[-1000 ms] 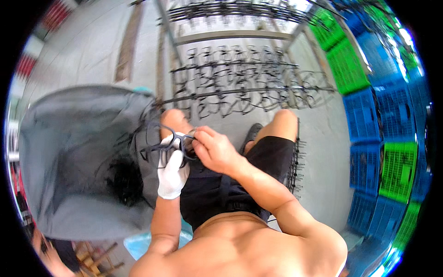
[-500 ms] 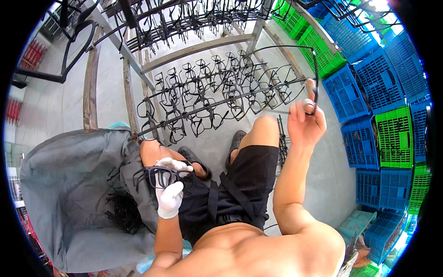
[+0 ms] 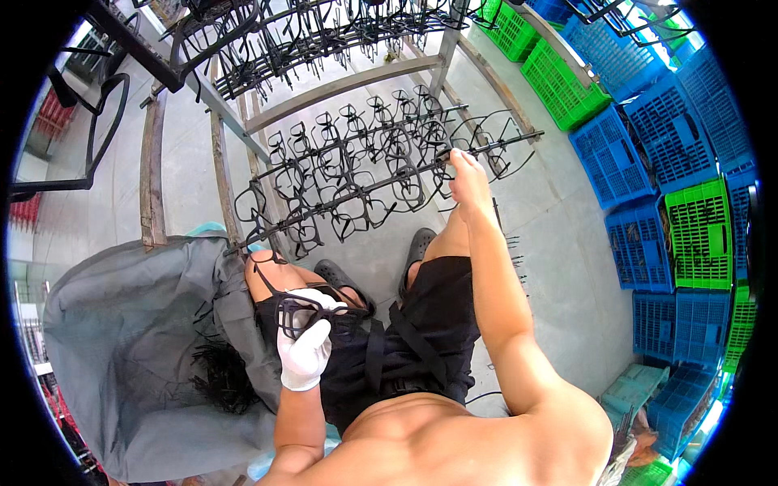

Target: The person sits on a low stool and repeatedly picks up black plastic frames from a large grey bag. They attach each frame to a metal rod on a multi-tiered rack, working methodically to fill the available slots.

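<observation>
My left hand (image 3: 303, 358), in a white glove, is closed around black eyeglass frames (image 3: 285, 317) above my left thigh. Their thin temples stick out past the fingers, and I cannot tell how many frames there are. Bare, my right hand (image 3: 470, 185) reaches forward to a dark rod (image 3: 519, 142), its fingers pressed together against it. What lies between those fingertips is hidden. Black eyeglass frames (image 3: 350, 217) hang in rows along this rod and another one behind it.
Beside my left leg lies a grey cloth (image 3: 130, 348) with a heap of thin black pieces (image 3: 225, 377) in it. A metal rack (image 3: 348, 91) holding more frames stands ahead. Blue crates (image 3: 612, 158) and green crates (image 3: 698, 235) are stacked along the right.
My right hand has moved left and down from the upper right, where it held a black eyeglass frame, to the rod. My left hand stays near my thigh, its frames turned slightly.
</observation>
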Demonstrator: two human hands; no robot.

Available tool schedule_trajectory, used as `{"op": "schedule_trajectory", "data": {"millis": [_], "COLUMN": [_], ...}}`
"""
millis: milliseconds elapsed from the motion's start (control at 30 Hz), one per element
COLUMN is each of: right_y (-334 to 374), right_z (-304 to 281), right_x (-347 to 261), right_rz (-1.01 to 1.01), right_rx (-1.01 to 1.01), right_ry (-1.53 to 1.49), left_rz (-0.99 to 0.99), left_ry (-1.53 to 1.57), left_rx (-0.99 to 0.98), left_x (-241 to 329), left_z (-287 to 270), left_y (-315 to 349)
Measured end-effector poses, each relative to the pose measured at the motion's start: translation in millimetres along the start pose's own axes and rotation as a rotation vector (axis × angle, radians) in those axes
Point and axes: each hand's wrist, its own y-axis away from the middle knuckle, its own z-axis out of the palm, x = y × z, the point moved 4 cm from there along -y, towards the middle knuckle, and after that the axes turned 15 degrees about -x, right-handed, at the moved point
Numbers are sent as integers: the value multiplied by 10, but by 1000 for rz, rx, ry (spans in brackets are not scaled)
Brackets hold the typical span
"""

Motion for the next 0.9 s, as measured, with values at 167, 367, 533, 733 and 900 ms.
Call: {"op": "schedule_trajectory", "data": {"millis": [167,367,533,733,900], "right_y": [-143,7,39,1156,1789], "right_z": [-37,63,20,512,875], "right_x": [190,13,-48,-606,-664], "right_rz": [-209,-74,-134,-562,-329], "right_rx": [127,145,150,-276,-897], "right_ry": [-4,-32,88,551,324], "left_rz": [-4,23,-5,24,61], "left_ry": [-34,89,157,239,128], "left_rx": [-33,-40,-15,30,166], "left_x": [-34,-31,-39,-70,-205], "left_z": [51,242,360,409,428], "left_y": [-24,-122,-179,-237,-266]}}
